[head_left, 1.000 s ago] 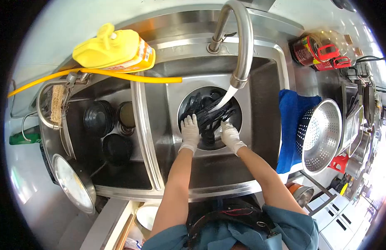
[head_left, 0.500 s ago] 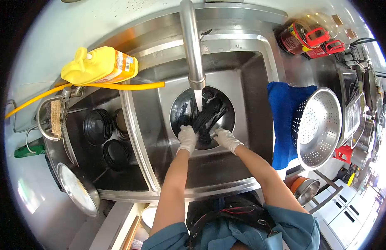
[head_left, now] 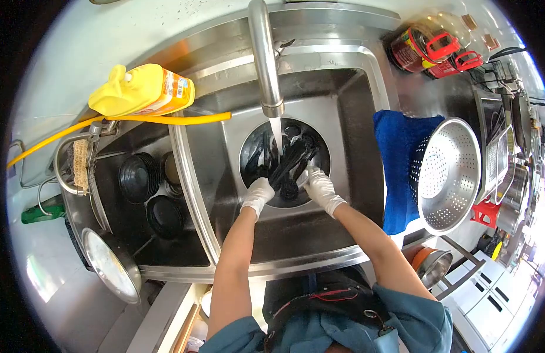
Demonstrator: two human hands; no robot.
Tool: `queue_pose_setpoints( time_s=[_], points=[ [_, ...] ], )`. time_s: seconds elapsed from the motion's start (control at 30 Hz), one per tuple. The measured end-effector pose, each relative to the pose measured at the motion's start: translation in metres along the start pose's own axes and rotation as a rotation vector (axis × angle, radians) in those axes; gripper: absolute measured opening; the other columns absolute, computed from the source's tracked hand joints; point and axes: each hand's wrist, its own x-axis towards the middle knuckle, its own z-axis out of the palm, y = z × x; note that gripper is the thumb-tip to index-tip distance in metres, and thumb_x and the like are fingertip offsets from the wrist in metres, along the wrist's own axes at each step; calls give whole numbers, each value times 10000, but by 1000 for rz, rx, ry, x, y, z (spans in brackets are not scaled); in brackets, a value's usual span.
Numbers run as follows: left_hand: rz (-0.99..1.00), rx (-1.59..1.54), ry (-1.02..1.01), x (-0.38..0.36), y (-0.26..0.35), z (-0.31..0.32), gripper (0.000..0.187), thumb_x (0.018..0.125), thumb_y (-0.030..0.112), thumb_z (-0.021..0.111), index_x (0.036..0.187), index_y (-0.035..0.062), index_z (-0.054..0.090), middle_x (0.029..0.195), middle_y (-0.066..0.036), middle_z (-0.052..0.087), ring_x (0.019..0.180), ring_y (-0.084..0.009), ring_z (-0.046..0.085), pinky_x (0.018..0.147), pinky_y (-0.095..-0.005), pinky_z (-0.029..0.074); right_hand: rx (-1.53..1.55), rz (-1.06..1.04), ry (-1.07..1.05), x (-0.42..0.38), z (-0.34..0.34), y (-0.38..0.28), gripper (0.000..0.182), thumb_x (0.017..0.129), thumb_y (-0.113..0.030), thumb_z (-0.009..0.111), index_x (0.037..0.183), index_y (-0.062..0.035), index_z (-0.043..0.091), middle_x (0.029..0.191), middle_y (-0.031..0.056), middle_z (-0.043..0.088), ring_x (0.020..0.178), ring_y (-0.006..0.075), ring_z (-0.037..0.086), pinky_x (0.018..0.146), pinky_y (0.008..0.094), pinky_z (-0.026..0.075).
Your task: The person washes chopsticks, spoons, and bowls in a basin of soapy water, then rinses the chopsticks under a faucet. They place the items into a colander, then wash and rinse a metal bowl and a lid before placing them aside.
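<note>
**Black items (head_left: 291,162) in round bowl (head_left: 326,156)**

The bowl sits in the right basin (head_left: 361,153). Margin extends around its rim to the basin walls; the divider (head_left: 193,188) bounds the left side. Count: one bowl, one running faucet (head_left: 264,65), two gloved hands; the overlapping black items cannot be counted. Their main bundle points far-right, its long axis slanting from near-left. The left hand (head_left: 259,195) reaches over the near-left rim, the right hand (head_left: 321,189) over the near-right. Whether either hand's fingers grip anything cannot be determined.
</note>
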Motion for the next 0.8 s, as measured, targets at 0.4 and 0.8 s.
queue_pose_setpoints(
  time_s=[0.4,0.8],
  points=[
    [-67,-648,-327,-24,13,33,410,726,263,725,945,-71,637,938,-168,668,850,-245,640,734,-361,472,-581,-722,-180,40,17,-28,185,767,-124,522,891,-99,656,916,46,605,1008,215,554,1034,417,329],
    [177,-807,116,16,-47,47,325,823,203,635,1070,-8,630,1135,-145,615,992,-262,604,880,-308,453,818,-473,154,-15,-28,-42,170,693,-39,641,834,-51,546,849,52,552,890,217,536,880,367,417]
  ],
)
